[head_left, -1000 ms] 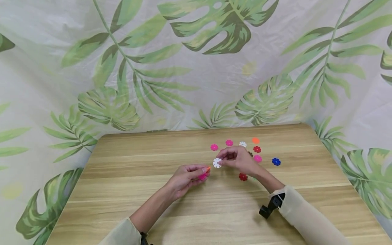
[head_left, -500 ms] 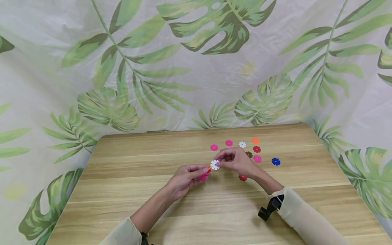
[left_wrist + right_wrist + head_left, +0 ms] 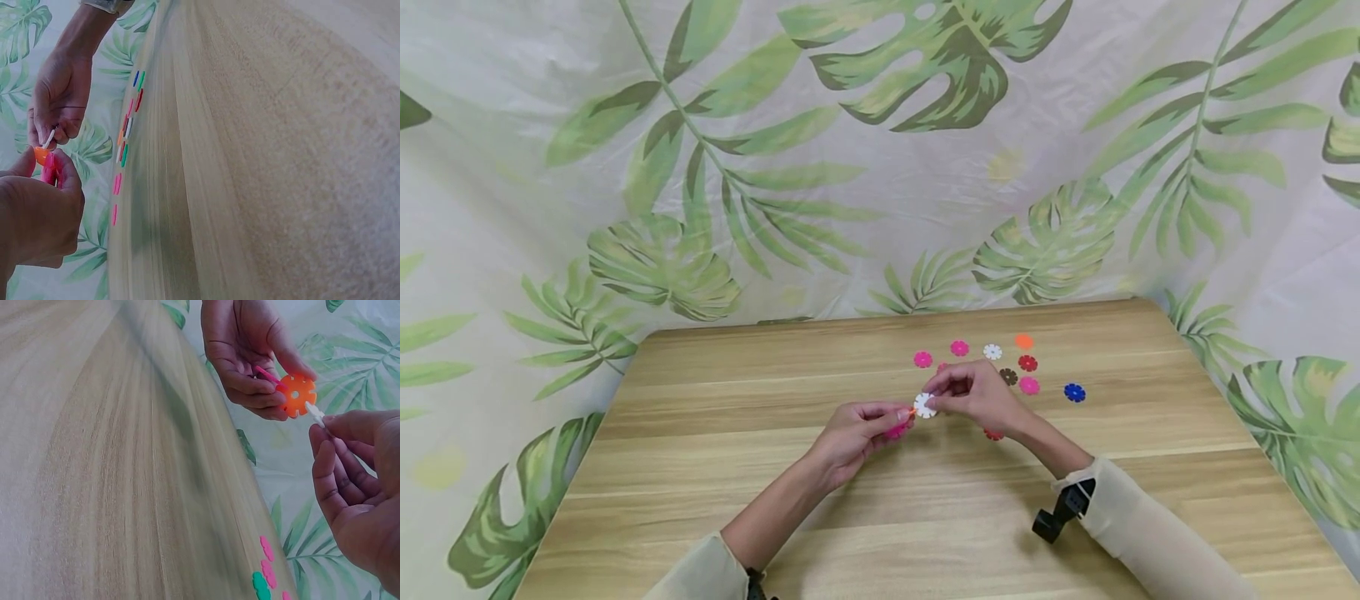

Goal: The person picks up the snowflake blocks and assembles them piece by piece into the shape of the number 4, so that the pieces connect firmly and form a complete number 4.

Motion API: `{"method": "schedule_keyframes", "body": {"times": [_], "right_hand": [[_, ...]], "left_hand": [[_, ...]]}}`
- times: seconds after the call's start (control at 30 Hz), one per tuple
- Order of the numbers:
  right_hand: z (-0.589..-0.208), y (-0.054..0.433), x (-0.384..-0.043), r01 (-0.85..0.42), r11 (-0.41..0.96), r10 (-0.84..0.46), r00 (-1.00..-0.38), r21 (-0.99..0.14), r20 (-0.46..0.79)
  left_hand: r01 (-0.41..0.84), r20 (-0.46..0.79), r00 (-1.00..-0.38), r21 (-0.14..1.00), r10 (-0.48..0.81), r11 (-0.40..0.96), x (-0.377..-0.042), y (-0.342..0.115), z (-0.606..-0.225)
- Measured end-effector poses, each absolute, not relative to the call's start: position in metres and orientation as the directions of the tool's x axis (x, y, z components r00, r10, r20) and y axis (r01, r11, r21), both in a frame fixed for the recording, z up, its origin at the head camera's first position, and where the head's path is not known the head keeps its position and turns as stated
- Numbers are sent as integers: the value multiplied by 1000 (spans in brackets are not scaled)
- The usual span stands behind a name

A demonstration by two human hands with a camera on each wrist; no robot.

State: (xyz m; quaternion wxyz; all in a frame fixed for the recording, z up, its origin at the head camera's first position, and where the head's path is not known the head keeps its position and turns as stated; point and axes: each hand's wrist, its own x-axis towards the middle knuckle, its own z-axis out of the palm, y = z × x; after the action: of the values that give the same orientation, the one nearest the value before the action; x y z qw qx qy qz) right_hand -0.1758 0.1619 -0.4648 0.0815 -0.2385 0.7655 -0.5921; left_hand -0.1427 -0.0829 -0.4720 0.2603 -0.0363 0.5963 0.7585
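Observation:
My left hand (image 3: 853, 435) pinches an orange slotted plastic disc (image 3: 303, 389) and a pink slotted disc (image 3: 896, 431) between thumb and fingers. In the right wrist view the pink one sits at an angle against the orange one's edge. My right hand (image 3: 983, 398) pinches a white slotted disc (image 3: 922, 407) between thumb and fingertips. The white disc is seen edge-on in the right wrist view, its rim right at the orange disc's notched edge. Both hands are held above the table, close together.
On the wooden table (image 3: 737, 492) lie several more slotted discs, among them a blue disc (image 3: 1074, 392), a brown disc (image 3: 1008, 377) and an orange disc (image 3: 1024, 342). A red disc (image 3: 993, 434) is partly covered by my right wrist. Behind the table hangs a leaf-patterned cloth (image 3: 820, 200).
My right hand has brought the white disc slightly left and down, from a gap away to the orange disc's edge. My left hand has stayed nearly still with its two discs.

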Motion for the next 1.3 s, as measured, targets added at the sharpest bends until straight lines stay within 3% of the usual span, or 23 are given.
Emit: {"method": "schedule_keyframes", "body": {"times": [0.83, 1.3], "right_hand": [[-469, 158, -168, -130, 176, -347, -936, -976, 62], [-466, 151, -169, -102, 175, -351, -936, -979, 34]], "left_hand": [[-407, -357, -897, 897, 261, -170, -144, -73, -473], [-403, -358, -900, 901, 249, -161, -144, -75, -474]]}}
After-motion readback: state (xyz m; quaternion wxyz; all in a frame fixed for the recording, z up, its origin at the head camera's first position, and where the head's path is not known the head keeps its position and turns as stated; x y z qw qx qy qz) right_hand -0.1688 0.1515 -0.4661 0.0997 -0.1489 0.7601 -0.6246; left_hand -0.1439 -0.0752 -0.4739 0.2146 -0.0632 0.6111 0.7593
